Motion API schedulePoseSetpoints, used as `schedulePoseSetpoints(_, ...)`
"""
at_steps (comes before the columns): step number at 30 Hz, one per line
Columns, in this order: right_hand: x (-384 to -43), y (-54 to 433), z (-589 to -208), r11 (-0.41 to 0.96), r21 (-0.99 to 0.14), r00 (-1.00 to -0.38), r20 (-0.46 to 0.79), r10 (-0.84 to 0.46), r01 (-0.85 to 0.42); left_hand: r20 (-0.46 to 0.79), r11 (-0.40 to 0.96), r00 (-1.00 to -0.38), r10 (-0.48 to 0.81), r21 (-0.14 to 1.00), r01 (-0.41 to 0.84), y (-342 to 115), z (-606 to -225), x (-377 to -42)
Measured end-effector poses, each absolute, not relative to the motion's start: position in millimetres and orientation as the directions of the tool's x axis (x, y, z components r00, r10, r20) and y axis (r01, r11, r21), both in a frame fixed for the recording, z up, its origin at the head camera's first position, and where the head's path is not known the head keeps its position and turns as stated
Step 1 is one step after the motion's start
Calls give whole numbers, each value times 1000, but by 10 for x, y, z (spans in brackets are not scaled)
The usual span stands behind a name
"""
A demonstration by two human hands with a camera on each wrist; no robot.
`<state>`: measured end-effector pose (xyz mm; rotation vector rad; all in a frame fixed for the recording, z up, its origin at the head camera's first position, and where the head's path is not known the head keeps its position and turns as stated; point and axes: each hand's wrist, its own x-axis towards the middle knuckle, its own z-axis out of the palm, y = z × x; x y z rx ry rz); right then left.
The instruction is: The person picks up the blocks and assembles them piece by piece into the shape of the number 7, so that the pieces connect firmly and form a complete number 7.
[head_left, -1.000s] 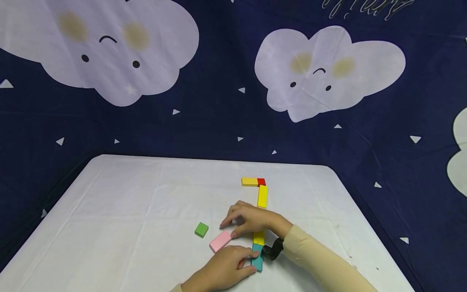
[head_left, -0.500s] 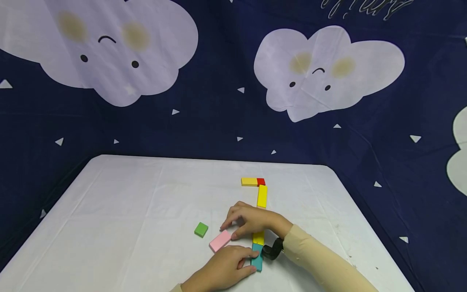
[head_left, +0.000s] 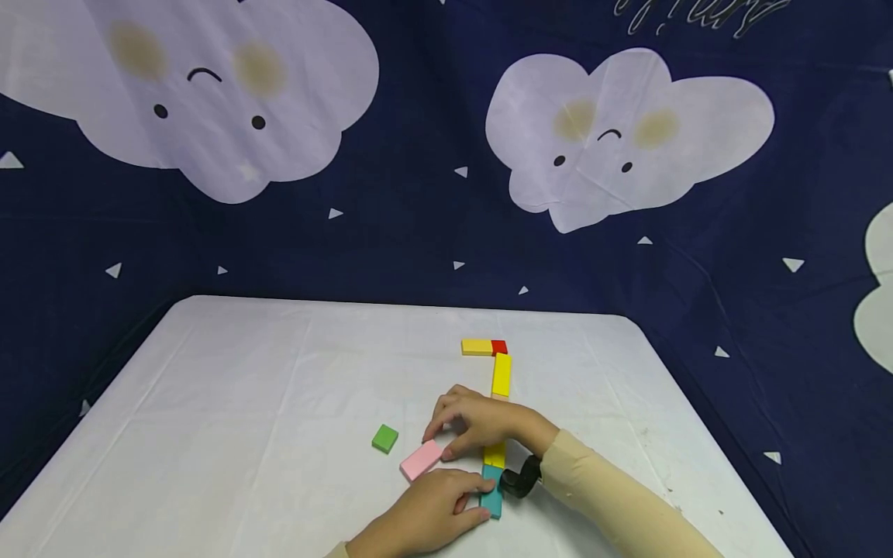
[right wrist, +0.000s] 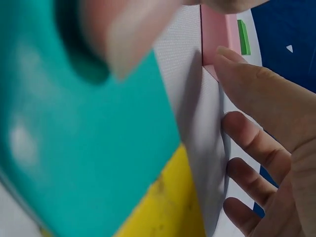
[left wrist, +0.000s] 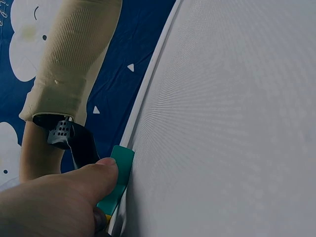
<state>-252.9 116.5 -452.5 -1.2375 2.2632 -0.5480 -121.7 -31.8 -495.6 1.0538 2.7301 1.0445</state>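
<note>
In the head view, my left hand pinches a teal block lying at the near end of a row of blocks. The left wrist view shows its thumb pressed on the teal block. My right hand arches over the row, its thumb and index finger at the right end and upper edge of a tilted pink block. In the right wrist view the thumb touches the pink block, and the other fingers are loosely bent. Part of the row is hidden under the right hand.
A green block lies left of the pink one. The row holds yellow blocks and bends left at a red block, beside another yellow block. A black wrist camera hangs at the right cuff. White cloth covers the table.
The right index finger has come slightly down to the pink block's upper edge. The left hand and the blocks look the same as before.
</note>
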Motion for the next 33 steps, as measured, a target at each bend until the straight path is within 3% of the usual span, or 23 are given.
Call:
schedulePoseSetpoints(5,-2528,1178,-4517,526,-535,-484,-232,-844,-661,180,536,-770,613,621,572,-314,-4948,-1224)
schedulePoseSetpoints(18,-2637,1303,-4543,611,-507,-615,-186,-766,-608,83,562,-795,601,663,494,-288,-4942,-1247)
schedulePoseSetpoints(28,-2630,1180,-4515,549,-501,-540,-180,-822,-669,99,548,-789,606,667,504,-306,-4936,-1242)
schedulePoseSetpoints(33,-2604,1116,-4477,533,-420,-498,-199,-844,-735,122,530,-781,613,668,521,-303,-4946,-1245)
